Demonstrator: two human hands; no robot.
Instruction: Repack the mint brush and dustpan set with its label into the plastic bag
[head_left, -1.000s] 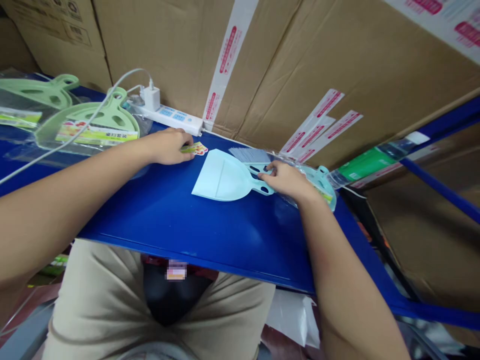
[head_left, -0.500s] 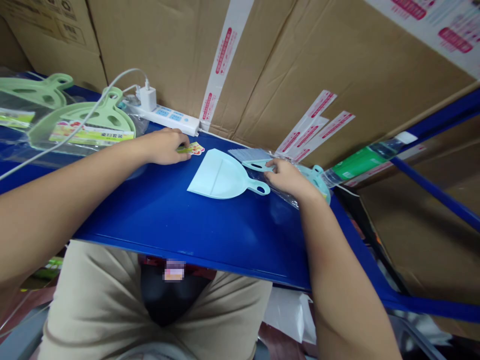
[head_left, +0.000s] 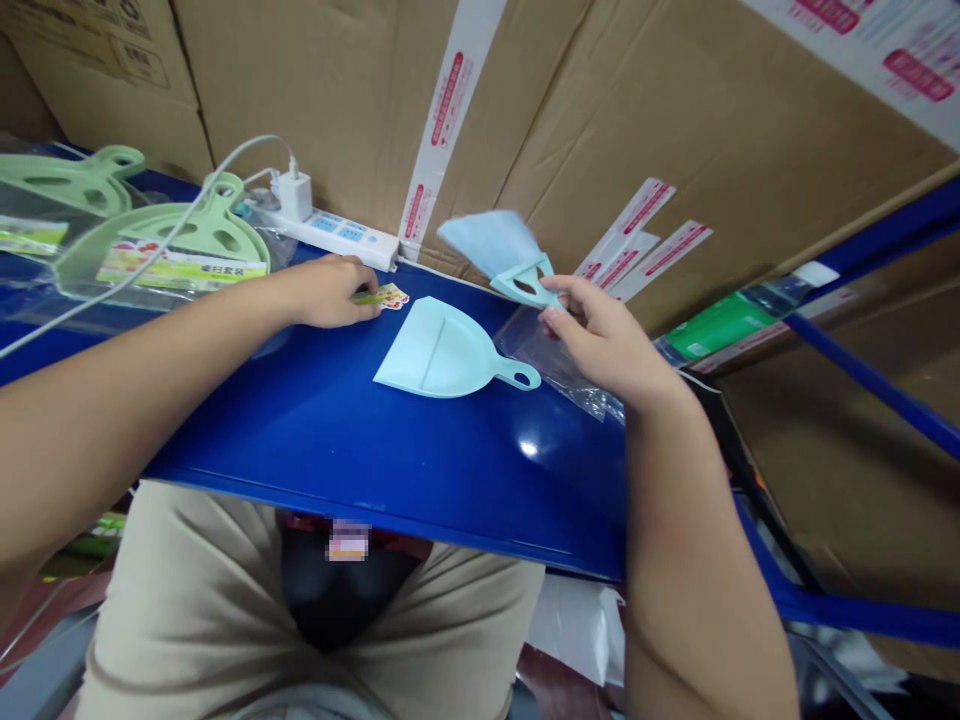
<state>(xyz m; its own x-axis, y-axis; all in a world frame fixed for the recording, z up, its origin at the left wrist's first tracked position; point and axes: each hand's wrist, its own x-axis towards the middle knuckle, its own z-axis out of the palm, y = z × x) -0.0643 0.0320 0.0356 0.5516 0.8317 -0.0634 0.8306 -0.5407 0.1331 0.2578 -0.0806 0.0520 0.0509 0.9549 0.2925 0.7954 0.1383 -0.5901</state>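
My right hand (head_left: 596,325) grips a light blue hand brush (head_left: 517,268) by its handle and holds it above the table, bristles pointing up and left. Below it on the blue table (head_left: 360,420) lies a light blue dustpan (head_left: 454,355), its handle toward the right. My left hand (head_left: 335,292) rests at the table's back, left of the dustpan. Its fingers curl over a yellow printed paper label (head_left: 390,297), which sticks out past the fingertips. A clear plastic bag (head_left: 559,360) lies beside the dustpan, partly behind my right hand.
Bagged green dustpans (head_left: 191,235) lie at the left, crossed by a white cable (head_left: 161,250). A power strip (head_left: 345,230) with a white charger (head_left: 295,197) runs along the cardboard (head_left: 322,100) at the back. A green-labelled bottle (head_left: 727,322) lies at the right.
My right hand has lifted the brush off the table, tilting its bristles up. The left hand, the label and the dustpan stay where they were.
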